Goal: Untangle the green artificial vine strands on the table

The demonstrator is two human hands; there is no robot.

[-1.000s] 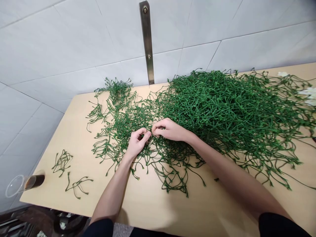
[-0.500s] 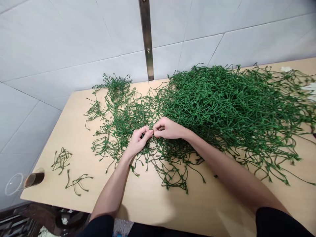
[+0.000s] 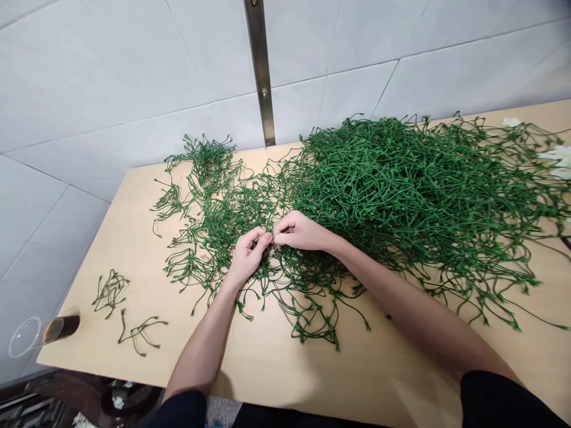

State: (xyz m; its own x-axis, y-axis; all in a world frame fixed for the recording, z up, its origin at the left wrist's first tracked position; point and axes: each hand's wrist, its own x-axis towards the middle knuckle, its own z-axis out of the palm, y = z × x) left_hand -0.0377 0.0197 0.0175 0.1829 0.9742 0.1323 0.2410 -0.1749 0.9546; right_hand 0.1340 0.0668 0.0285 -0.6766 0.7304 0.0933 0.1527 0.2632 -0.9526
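Note:
A big heap of thin green plastic stems covers the right and middle of the table, thinning into a looser spread on the left. Over the near side of that spread, my left hand is closed with thumb and forefinger pinched together. My right hand is pinched too, its fingertips almost touching those of my left hand. Whatever lies between the fingertips is too small to make out against the green stems.
A clear cup with dark liquid stands at the table's left edge. Two small groups of stems lie near it. White flower pieces are at the far right. Behind the wooden table rises a tiled wall with a metal strip.
Both hands stay pinched close together and have shifted very slightly left in the view. The green stem that showed above the fingertips is no longer distinct.

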